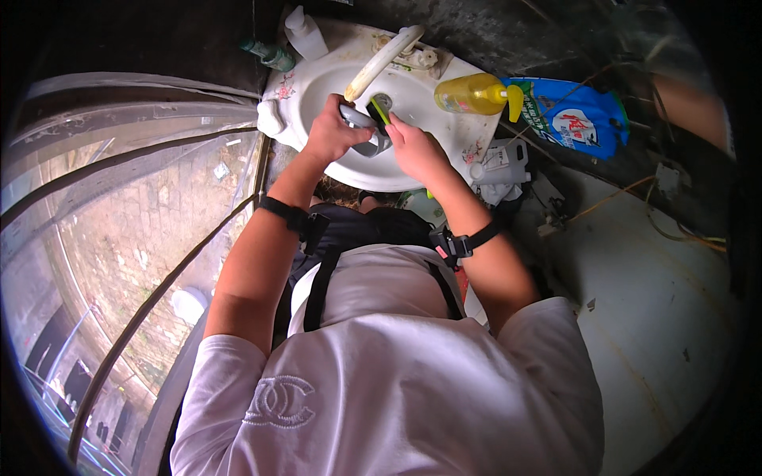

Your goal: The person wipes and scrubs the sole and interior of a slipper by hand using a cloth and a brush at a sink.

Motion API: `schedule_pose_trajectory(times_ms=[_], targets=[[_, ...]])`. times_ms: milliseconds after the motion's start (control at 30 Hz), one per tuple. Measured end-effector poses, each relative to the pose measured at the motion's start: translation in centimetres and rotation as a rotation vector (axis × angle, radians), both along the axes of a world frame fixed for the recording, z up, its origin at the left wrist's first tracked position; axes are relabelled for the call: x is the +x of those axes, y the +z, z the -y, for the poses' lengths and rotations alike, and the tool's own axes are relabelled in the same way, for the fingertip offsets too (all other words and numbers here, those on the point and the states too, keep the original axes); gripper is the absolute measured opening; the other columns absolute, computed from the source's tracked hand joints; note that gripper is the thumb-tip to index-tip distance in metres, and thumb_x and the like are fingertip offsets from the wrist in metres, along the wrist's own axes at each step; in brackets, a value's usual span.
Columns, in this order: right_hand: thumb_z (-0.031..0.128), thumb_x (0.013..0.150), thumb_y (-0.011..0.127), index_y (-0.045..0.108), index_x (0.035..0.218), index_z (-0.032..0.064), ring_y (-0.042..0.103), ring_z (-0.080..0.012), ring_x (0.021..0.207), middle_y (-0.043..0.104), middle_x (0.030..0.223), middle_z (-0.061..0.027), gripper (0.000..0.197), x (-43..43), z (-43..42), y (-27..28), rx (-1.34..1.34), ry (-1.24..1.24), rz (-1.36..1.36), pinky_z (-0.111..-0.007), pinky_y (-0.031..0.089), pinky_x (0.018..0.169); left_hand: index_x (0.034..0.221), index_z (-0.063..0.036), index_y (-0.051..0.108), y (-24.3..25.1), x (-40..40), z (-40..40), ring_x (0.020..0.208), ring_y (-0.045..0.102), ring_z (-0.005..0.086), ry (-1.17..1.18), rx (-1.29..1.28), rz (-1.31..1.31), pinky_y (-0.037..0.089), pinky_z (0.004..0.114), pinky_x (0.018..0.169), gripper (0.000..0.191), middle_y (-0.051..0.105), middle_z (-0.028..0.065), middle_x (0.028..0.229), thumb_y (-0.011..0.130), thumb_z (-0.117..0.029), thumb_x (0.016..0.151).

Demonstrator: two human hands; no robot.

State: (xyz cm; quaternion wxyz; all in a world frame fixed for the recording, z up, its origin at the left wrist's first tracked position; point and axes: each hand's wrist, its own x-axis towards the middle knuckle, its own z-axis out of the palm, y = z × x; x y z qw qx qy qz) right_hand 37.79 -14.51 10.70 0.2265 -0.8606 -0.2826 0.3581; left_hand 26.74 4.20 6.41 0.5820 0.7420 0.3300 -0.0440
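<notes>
Over the white ceramic washbasin [324, 160], my left hand [333, 132] grips a grey, round-edged item [356, 116]. Its exact kind is hard to make out, as my fingers cover part of it. My right hand [417, 146] holds a brush with a bright green handle [380, 111] and dark bristles. The brush head is close against the grey item; whether they touch cannot be told. Just above my left hand ends the long, whitish spout of the faucet [381, 62]. Near the brush, the metal drain [383, 100] shows in the bowl.
A yellow pump bottle [470, 94] lies on the basin's right rim, beside a blue printed refill pouch [574, 119]. A white bottle [305, 35] and a green bottle [277, 58] are at the back left. A white jug [503, 163] stands lower right. Window bars [172, 285] run along the left.
</notes>
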Motion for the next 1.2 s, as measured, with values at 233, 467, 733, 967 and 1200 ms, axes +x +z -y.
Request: schedule_pose_trajectory(times_ms=[233, 467, 733, 967, 1200], targets=[[0.043, 0.112, 0.050, 0.056, 0.156, 0.0220, 0.071, -0.0458, 0.105, 0.075, 0.114, -0.0242, 0.049, -0.8, -1.7, 0.9, -0.100, -0.003, 0.004, -0.048, 0.056, 0.090, 0.152, 0.0032, 0.034, -3.7, -1.3, -1.4, 0.122, 0.066, 0.0307, 0.068, -0.148, 0.295, 0.053, 0.039, 0.106, 0.108, 0.064, 0.0190, 0.134, 0.098, -0.017, 0.068], [0.043, 0.112, 0.048, 0.054, 0.156, 0.0241, 0.072, -0.0485, 0.095, 0.076, 0.101, -0.0265, 0.048, -2.0, -2.9, 2.7, 0.037, 0.046, 0.012, -0.056, 0.057, 0.085, 0.161, 0.0016, 0.026, -1.5, -1.7, -2.0, 0.125, 0.065, 0.0259, 0.068, -0.532, 0.203, 0.053, 0.039, 0.111, 0.107, 0.063, 0.0144, 0.137, 0.090, 0.006, 0.074], [0.042, 0.112, 0.051, 0.054, 0.158, 0.0249, 0.073, -0.0432, 0.099, 0.075, 0.109, -0.0228, 0.049, -1.5, -1.8, 1.4, -0.004, -0.014, -0.022, -0.048, 0.057, 0.087, 0.162, -0.0001, 0.025, -0.4, -2.1, -0.7, 0.127, 0.065, 0.0279, 0.199, -0.809, 0.274, 0.054, 0.041, 0.110, 0.096, 0.060, 0.0163, 0.139, 0.081, 0.005, 0.085], [0.041, 0.111, 0.055, 0.053, 0.158, 0.0325, 0.072, -0.0483, 0.092, 0.074, 0.098, -0.0264, 0.048, 0.0, -0.9, 3.1, -0.048, -0.012, 0.122, -0.052, 0.057, 0.080, 0.166, -0.0124, 0.027, 0.7, 0.6, 1.6, 0.121, 0.064, 0.0254, 0.201, -0.698, 0.115, 0.055, 0.043, 0.099, 0.099, 0.063, 0.0124, 0.138, 0.087, -0.023, 0.088], [0.037, 0.111, 0.057, 0.051, 0.160, 0.0342, 0.073, -0.0447, 0.090, 0.076, 0.095, -0.0210, 0.050, 1.7, 0.6, 5.3, 0.157, 0.100, 0.149, -0.049, 0.058, 0.081, 0.166, -0.0106, 0.030, 1.1, 1.4, 1.5, 0.118, 0.065, 0.0244, 0.030, -0.691, 0.159, 0.059, 0.041, 0.092, 0.087, 0.061, 0.0125, 0.139, 0.079, -0.019, 0.095]])
